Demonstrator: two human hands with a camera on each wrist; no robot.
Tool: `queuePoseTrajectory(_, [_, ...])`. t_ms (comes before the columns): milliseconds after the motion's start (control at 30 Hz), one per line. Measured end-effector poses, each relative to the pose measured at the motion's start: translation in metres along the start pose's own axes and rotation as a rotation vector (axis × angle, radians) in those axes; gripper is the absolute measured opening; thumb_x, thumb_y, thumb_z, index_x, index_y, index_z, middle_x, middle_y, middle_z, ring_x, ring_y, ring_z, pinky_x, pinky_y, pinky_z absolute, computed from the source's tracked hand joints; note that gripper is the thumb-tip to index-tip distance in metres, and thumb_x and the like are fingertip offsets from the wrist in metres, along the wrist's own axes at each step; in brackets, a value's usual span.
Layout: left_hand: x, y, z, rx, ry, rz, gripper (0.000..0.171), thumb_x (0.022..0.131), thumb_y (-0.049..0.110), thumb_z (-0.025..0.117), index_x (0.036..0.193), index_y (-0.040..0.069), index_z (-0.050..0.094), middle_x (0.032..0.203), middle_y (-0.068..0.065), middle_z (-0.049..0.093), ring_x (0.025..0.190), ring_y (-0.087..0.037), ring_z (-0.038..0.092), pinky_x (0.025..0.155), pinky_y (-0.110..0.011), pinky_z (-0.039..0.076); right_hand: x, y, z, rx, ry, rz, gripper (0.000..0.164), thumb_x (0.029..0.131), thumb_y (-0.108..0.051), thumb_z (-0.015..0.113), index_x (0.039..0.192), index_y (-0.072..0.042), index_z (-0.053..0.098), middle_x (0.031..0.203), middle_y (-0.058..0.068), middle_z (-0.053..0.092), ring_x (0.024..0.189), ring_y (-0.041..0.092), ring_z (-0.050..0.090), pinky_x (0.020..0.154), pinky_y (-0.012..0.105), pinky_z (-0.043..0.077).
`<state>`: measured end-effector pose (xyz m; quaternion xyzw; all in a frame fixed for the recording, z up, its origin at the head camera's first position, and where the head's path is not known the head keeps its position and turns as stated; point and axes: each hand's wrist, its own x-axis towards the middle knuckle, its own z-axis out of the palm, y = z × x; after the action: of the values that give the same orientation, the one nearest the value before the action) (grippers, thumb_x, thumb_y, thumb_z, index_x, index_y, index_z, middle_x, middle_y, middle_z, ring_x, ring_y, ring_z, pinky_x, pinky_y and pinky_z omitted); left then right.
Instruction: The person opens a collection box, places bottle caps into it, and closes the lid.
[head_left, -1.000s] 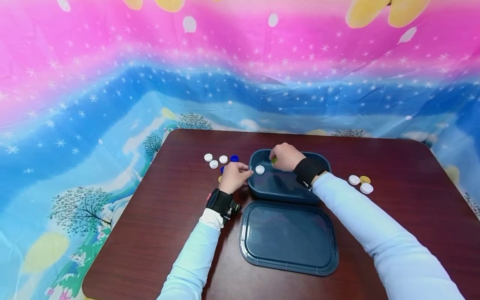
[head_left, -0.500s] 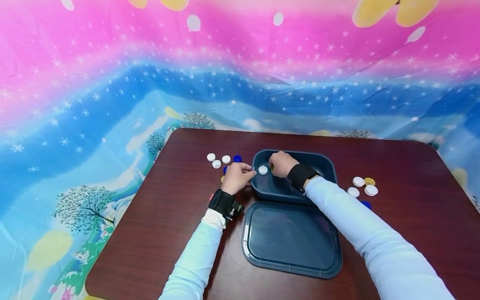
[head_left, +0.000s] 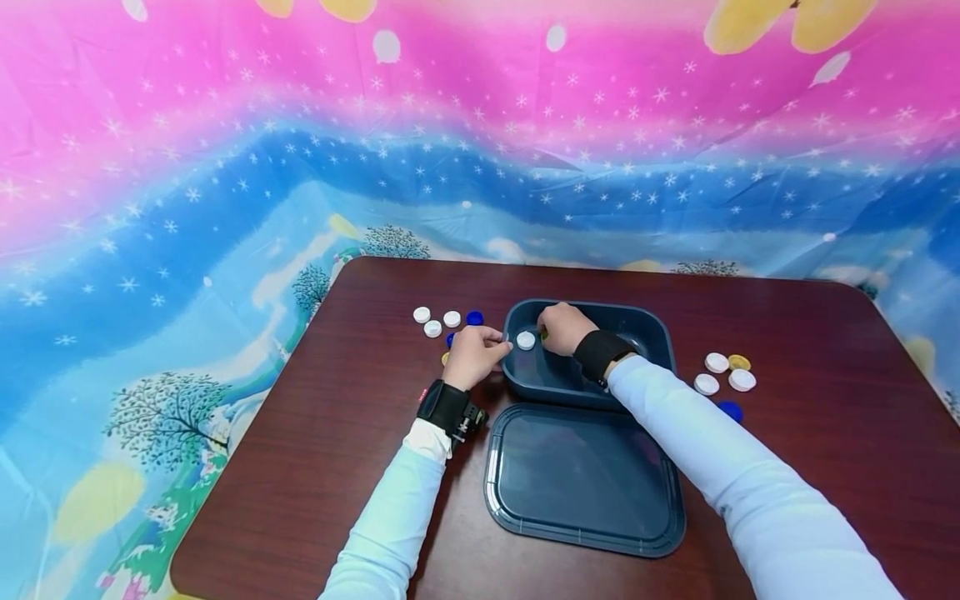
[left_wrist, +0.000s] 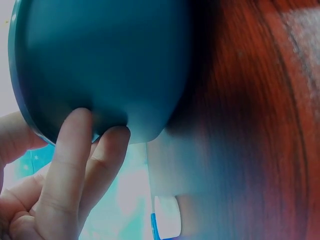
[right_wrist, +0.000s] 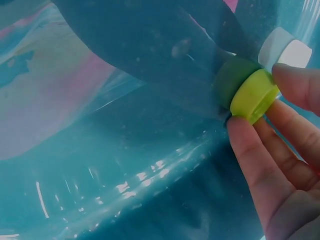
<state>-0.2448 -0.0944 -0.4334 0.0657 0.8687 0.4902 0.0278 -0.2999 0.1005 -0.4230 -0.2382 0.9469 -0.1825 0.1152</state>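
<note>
My left hand (head_left: 472, 354) grips the left end of a dark blue-grey plastic box (head_left: 551, 392). In the left wrist view its fingers (left_wrist: 75, 145) press on the box's outer wall (left_wrist: 110, 60), and the thumb reaches over the rim. Inside the box, my right hand (head_left: 566, 327) pinches a yellow-green bottle cap (right_wrist: 254, 97) between thumb and fingers, low at the floor. The head view shows only a sliver of that cap. A white bottle cap (head_left: 526, 340) lies in the box, just left of the right hand.
The box's lid (head_left: 585, 479) lies flat in front of it on the brown table (head_left: 315, 433). Left of the box are white caps (head_left: 432, 329) and a blue cap (head_left: 475, 318), others partly hidden by the left hand. Right are white caps (head_left: 742, 381), a yellow (head_left: 739, 362) and a blue (head_left: 731, 411).
The right hand has moved slightly left and lower into the box with the yellow-green bottle cap, close to the white one. The left hand keeps its grip on the box.
</note>
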Motion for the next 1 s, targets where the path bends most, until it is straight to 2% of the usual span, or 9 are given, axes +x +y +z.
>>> queuePoseTrajectory(133, [-0.001,0.001,0.0,-0.009,-0.001,-0.002,0.017,0.091,0.015,0.069,0.101,0.001,0.073,0.085,-0.01,0.072,0.061,-0.016,0.069,0.061,-0.028,0.057,-0.001,0.001,0.002,0.013,0.013,-0.002,0.016,0.091,0.0,0.063,0.104,0.001,0.072,0.105,0.018,0.066,0.073,0.021,0.057,0.07,0.036,0.048])
queuePoseTrajectory(433, [-0.001,0.001,0.002,-0.025,-0.011,-0.006,0.019,0.091,0.015,0.069,0.103,0.0,0.072,0.086,-0.012,0.072,0.061,-0.017,0.069,0.06,-0.029,0.057,-0.005,-0.002,0.0,0.009,0.029,0.0,0.022,0.091,-0.007,0.068,0.11,0.002,0.07,0.109,0.018,0.066,0.085,0.024,0.062,0.078,0.039,0.052])
queuePoseTrajectory(533, [-0.001,0.001,0.003,-0.027,-0.006,-0.005,0.019,0.092,0.015,0.068,0.104,0.0,0.072,0.087,-0.012,0.072,0.061,-0.017,0.069,0.06,-0.029,0.057,-0.007,-0.003,-0.003,0.011,0.042,-0.021,0.02,0.09,-0.007,0.068,0.107,0.003,0.07,0.103,0.017,0.067,0.082,0.024,0.062,0.077,0.04,0.051])
queuePoseTrajectory(633, [-0.001,0.001,0.003,-0.035,0.0,-0.01,0.018,0.091,0.014,0.069,0.104,0.001,0.072,0.086,-0.011,0.072,0.062,-0.017,0.069,0.06,-0.029,0.057,-0.009,-0.005,-0.007,0.016,0.048,-0.034,0.015,0.09,-0.007,0.068,0.102,0.002,0.071,0.089,0.014,0.066,0.072,0.022,0.058,0.07,0.037,0.047])
queuePoseTrajectory(700, [-0.001,0.001,0.003,-0.038,0.004,-0.012,0.018,0.091,0.014,0.069,0.103,0.0,0.072,0.086,-0.012,0.072,0.061,-0.018,0.069,0.06,-0.029,0.057,-0.011,-0.006,-0.009,0.02,0.05,-0.036,0.014,0.091,-0.006,0.068,0.102,0.002,0.071,0.085,0.013,0.065,0.069,0.023,0.056,0.067,0.037,0.044])
queuePoseTrajectory(767, [-0.001,0.001,0.003,-0.038,0.006,-0.014,0.018,0.091,0.014,0.069,0.103,0.0,0.072,0.086,-0.012,0.072,0.061,-0.018,0.069,0.06,-0.029,0.058,-0.013,-0.007,-0.012,0.022,0.053,-0.038,0.018,0.091,-0.007,0.067,0.107,0.003,0.07,0.092,0.015,0.067,0.075,0.025,0.059,0.071,0.037,0.047])
queuePoseTrajectory(900, [0.0,0.001,0.002,-0.041,0.003,-0.02,0.019,0.091,0.013,0.069,0.103,0.0,0.072,0.086,-0.012,0.072,0.061,-0.019,0.069,0.06,-0.03,0.058,-0.02,-0.009,-0.019,0.034,0.061,-0.033,0.03,0.091,-0.007,0.067,0.119,0.005,0.066,0.118,0.021,0.063,0.102,0.032,0.061,0.089,0.044,0.05])
queuePoseTrajectory(1000, [0.0,0.001,0.002,-0.042,0.002,-0.023,0.019,0.091,0.013,0.069,0.103,-0.001,0.072,0.086,-0.012,0.072,0.06,-0.019,0.069,0.06,-0.03,0.058,-0.025,-0.011,-0.025,0.044,0.064,-0.025,0.034,0.092,-0.009,0.068,0.122,0.005,0.064,0.123,0.022,0.061,0.111,0.035,0.058,0.093,0.046,0.048])
